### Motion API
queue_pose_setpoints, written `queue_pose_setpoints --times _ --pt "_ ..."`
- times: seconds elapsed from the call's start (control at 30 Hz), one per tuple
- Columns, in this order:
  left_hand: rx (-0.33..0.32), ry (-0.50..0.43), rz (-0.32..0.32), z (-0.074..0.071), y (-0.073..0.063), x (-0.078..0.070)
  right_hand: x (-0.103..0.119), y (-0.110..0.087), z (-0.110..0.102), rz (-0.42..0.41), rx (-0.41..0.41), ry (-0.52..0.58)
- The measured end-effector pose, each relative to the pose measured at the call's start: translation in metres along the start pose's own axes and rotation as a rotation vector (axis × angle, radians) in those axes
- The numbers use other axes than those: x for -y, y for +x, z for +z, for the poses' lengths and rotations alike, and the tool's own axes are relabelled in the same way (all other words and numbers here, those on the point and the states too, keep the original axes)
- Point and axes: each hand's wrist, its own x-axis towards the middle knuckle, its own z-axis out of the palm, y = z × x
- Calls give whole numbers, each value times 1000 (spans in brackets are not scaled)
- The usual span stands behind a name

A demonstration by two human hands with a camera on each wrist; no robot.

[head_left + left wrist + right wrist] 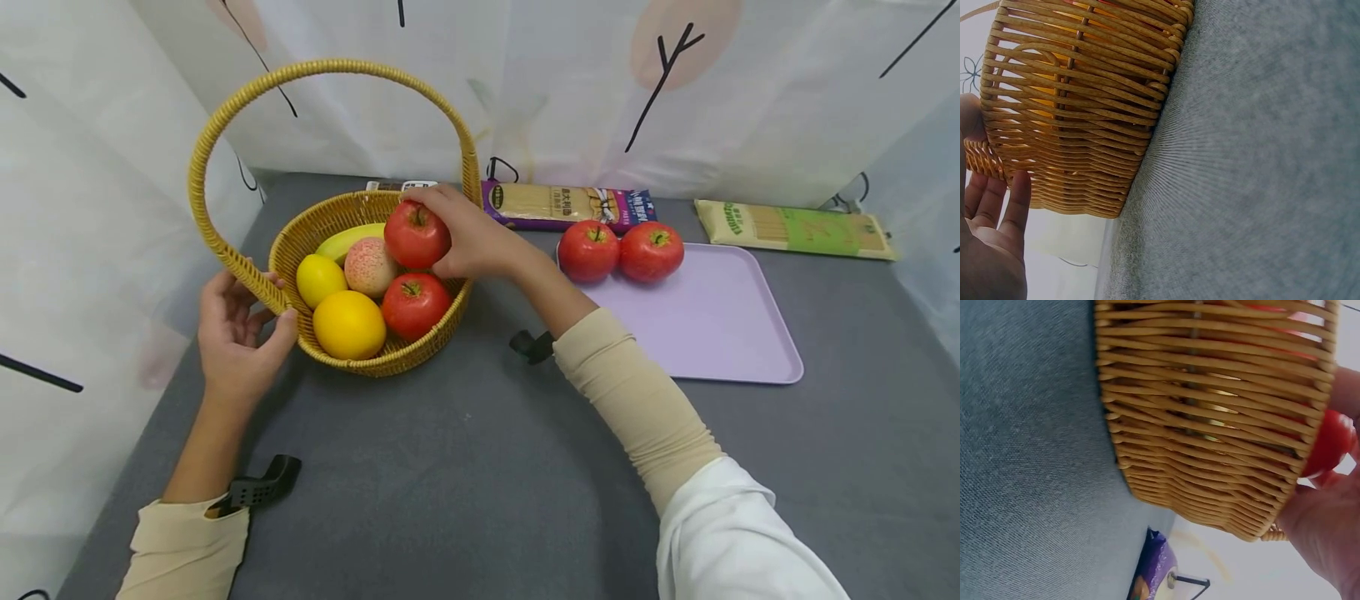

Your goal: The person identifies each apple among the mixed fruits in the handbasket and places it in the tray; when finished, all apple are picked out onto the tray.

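Note:
A woven wicker basket (375,363) with a tall arched handle stands on the left part of the table. My left hand (242,337) grips the foot of that handle at the left rim, thumb in front and fingers behind. In my right hand (471,232) is a red apple (417,235), held over the basket's right side; in the right wrist view the apple (1330,444) shows just past the rim. Inside the basket lie another red apple (416,306), an orange (348,325), a lemon (320,280), a peach (371,267) and a partly covered banana (348,240).
Two red apples (589,251) sit at the back left corner of a lilac tray (712,325) on the right. Behind it lie a purple pasta packet (566,206) and a green-and-yellow noodle packet (798,228). A patterned white curtain (555,100) closes off the back.

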Motion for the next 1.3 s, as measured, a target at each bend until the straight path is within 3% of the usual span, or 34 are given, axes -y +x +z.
queue_pose_setpoints --times 0.37,0.6,0.8,0.93,1.3 --pt "-3 10 -7 0 -1 0 0 -13 -12 -7 86 342" --pt "-3 -24 -3 0 -1 0 -1 -19 -13 -21 77 369" --pt "-5 -36 -1 1 0 -1 2 -28 -8 22 88 454" --pt "-9 -55 4 0 1 0 6 -33 -3 35 73 454" --pt "-1 -33 5 0 0 -1 11 -50 7 -51 -22 469"
